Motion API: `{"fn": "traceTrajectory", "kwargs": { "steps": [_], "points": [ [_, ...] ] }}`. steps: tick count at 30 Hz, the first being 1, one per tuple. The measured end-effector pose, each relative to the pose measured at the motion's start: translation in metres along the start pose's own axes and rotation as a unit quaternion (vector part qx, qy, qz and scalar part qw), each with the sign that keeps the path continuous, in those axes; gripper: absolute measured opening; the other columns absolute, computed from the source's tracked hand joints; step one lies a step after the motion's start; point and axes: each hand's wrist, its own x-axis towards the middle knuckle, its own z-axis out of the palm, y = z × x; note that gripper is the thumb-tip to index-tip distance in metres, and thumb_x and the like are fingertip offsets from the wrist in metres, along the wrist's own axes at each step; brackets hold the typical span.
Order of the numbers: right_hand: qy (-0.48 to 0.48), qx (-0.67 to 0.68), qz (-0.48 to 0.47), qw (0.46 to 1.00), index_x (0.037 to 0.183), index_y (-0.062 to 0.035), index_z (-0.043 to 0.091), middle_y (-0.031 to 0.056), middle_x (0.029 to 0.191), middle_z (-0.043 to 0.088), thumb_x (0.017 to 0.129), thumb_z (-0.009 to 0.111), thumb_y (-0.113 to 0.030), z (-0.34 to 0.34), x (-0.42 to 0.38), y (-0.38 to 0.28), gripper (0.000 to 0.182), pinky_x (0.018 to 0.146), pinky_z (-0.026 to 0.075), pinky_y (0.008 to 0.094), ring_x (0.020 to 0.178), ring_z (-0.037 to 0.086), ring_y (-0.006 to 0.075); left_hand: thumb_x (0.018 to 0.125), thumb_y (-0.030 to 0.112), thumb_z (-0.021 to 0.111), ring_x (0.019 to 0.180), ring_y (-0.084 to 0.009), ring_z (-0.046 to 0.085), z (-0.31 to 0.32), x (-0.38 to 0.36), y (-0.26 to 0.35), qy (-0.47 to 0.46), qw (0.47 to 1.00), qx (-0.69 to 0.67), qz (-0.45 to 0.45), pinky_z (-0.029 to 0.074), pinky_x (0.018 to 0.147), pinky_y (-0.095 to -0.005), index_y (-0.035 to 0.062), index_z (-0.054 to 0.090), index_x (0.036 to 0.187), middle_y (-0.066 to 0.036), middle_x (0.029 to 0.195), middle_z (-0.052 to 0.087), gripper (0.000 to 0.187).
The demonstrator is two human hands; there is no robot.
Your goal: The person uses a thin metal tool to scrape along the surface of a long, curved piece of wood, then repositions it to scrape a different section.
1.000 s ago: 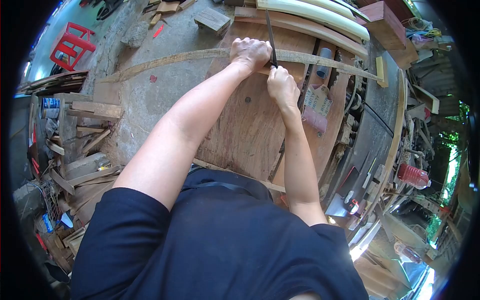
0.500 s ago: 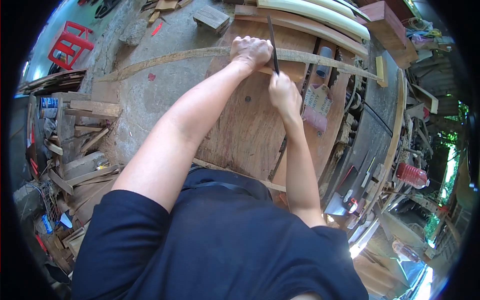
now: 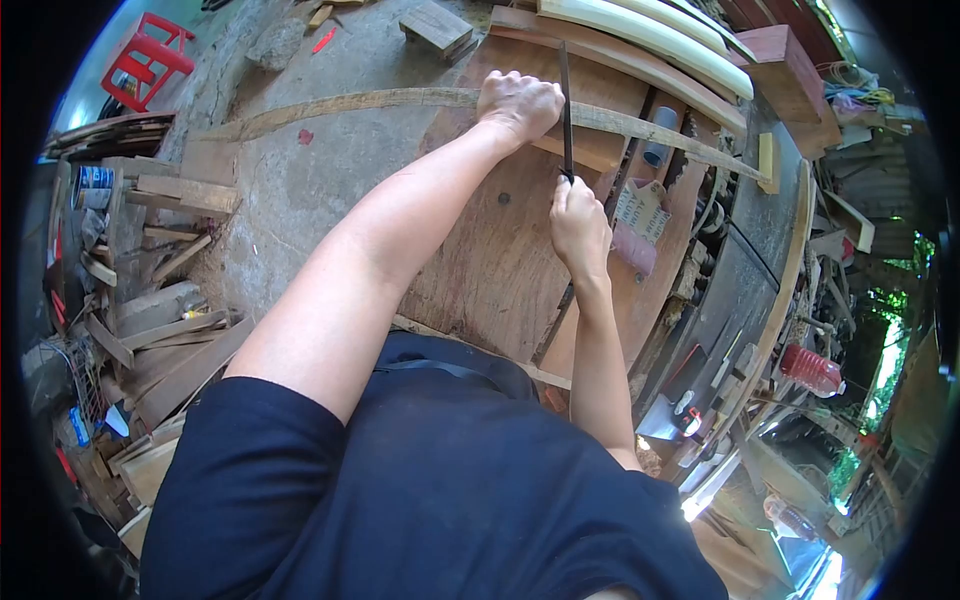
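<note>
- Hands are working at the far edge of a plywood sheet [image 3: 500,250] that is serving as a bench top.
- Left hand [image 3: 518,103] is lying clenched in a fist over a long curved wooden strip [image 3: 330,105], pressing it down where it is crossing the sheet's far edge.
- Curved wooden strip is running from the concrete floor [image 3: 300,190] side on the left, under the fist, and on to the right past a yellow block [image 3: 767,160].
- Right hand [image 3: 578,222] is gripping the near end of a dark file [image 3: 566,95], fingers wrapped tight around its handle.
- File is standing nearly straight away from the person, its blade lying across the strip just beside the left fist and its tip reaching past the strip toward the pale curved boards [image 3: 650,35] at the top.
- Sandpaper piece [image 3: 636,215], with a pinkish roll under it, is lying just right of the right hand, and a grey tube [image 3: 657,140] is lying beyond it near the strip.
- Red stool [image 3: 150,55] is standing on the floor at upper left, well apart from the work.
- Wood offcuts [image 3: 150,320] are lying piled on the left of the frame.
- Red bottle [image 3: 812,368] is lying among clutter at the right.
</note>
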Motion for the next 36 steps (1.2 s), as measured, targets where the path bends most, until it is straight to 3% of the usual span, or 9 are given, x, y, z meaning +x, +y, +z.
{"fn": "traceTrajectory", "kwargs": {
  "steps": [6, 9, 14, 20, 24, 31, 36],
  "points": [
    [0.044, -0.002, -0.025, 0.999, 0.099, -0.0041, 0.064, 0.0279, 0.096, 0.067, 0.099, 0.037, -0.035, 0.002, 0.05, -0.014, 0.041, 0.083, 0.05, 0.0518, 0.094, 0.064, 0.0448, 0.097, 0.035, 0.035, 0.083, -0.0294, 0.07, -0.004, -0.002, 0.004, -0.015, 1.0, 0.007, 0.008, 0.051, 0.078, -0.0435, 0.0126, 0.074, 0.077, -0.012, 0.081, 0.072, 0.05],
    [0.07, -0.01, -0.04, 0.997, 0.099, -0.0042, 0.064, 0.0272, 0.095, 0.067, 0.099, 0.038, -0.035, 0.003, 0.036, -0.008, 0.04, 0.082, 0.05, 0.0525, 0.092, 0.065, 0.0449, 0.097, 0.035, 0.035, 0.082, -0.0292, 0.07, -0.003, -0.003, 0.004, 0.0, 1.0, 0.003, 0.013, 0.051, 0.078, -0.0438, 0.0122, 0.074, 0.077, -0.012, 0.081, 0.072, 0.049],
    [0.019, -0.002, -0.015, 1.0, 0.1, -0.004, 0.062, 0.0272, 0.093, 0.068, 0.099, 0.037, -0.036, 0.004, 0.004, 0.004, 0.041, 0.081, 0.05, 0.0533, 0.091, 0.065, 0.0451, 0.097, 0.035, 0.035, 0.082, -0.0293, 0.07, -0.001, -0.002, 0.0, -0.007, 1.0, -0.004, 0.0, 0.051, 0.078, -0.0434, 0.0126, 0.074, 0.077, -0.013, 0.081, 0.072, 0.049],
    [0.066, -0.001, -0.035, 0.997, 0.099, -0.0043, 0.064, 0.027, 0.094, 0.068, 0.099, 0.038, -0.035, 0.004, 0.05, -0.014, 0.04, 0.082, 0.05, 0.0531, 0.092, 0.065, 0.0455, 0.097, 0.035, 0.036, 0.082, -0.0292, 0.07, -0.002, -0.001, 0.004, -0.004, 1.0, 0.02, 0.023, 0.052, 0.076, -0.0433, 0.0133, 0.074, 0.077, -0.012, 0.081, 0.072, 0.048],
    [0.042, 0.029, -0.029, 0.998, 0.101, -0.0045, 0.064, 0.0263, 0.091, 0.068, 0.099, 0.037, -0.035, 0.005, 0.006, 0.001, 0.041, 0.08, 0.05, 0.0536, 0.09, 0.065, 0.0447, 0.097, 0.035, 0.035, 0.083, -0.0292, 0.07, -0.003, -0.001, 0.001, 0.001, 1.0, -0.004, 0.028, 0.052, 0.076, -0.0437, 0.0117, 0.074, 0.078, -0.012, 0.083, 0.072, 0.049],
    [0.045, -0.001, -0.031, 0.998, 0.098, -0.004, 0.063, 0.0267, 0.097, 0.067, 0.099, 0.036, -0.036, 0.0, 0.059, -0.016, 0.042, 0.083, 0.049, 0.0531, 0.094, 0.064, 0.045, 0.097, 0.036, 0.036, 0.081, -0.0288, 0.07, -0.005, -0.003, 0.005, -0.005, 1.0, 0.015, 0.021, 0.051, 0.075, -0.0435, 0.0126, 0.074, 0.076, -0.011, 0.081, 0.072, 0.049],
    [0.026, 0.012, -0.026, 0.999, 0.099, -0.0041, 0.063, 0.0272, 0.096, 0.067, 0.099, 0.037, -0.036, 0.003, 0.014, -0.002, 0.041, 0.082, 0.049, 0.0541, 0.092, 0.065, 0.0449, 0.097, 0.036, 0.036, 0.081, -0.0286, 0.071, 0.0, -0.001, 0.002, 0.012, 1.0, -0.003, 0.012, 0.052, 0.078, -0.0424, 0.0132, 0.075, 0.078, -0.011, 0.084, 0.073, 0.049]
  ]
}}
